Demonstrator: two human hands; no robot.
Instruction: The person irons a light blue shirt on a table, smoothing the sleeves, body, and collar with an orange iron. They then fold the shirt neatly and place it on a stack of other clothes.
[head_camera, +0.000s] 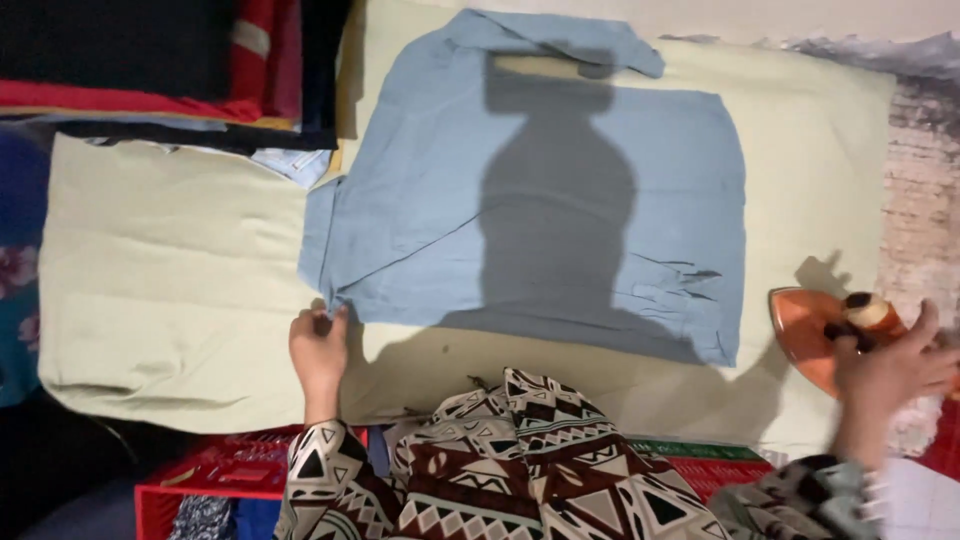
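A red crate (225, 478) holding patterned cloth is sitting nearest, below the left hand (318, 350), whose fingers are pinching the blue shirt's (560, 200) corner. Right hand (885, 375), blurred, is grasping the orange iron (810, 330).

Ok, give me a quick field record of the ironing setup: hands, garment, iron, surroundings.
left hand: pinching lower-left corner of the blue garment
right hand: at the handle of the orange iron, blurred; grip unclear
garment: spread flat on the cream pad, a few creases at lower right
surroundings: folded clothes stack upper left, red crate below
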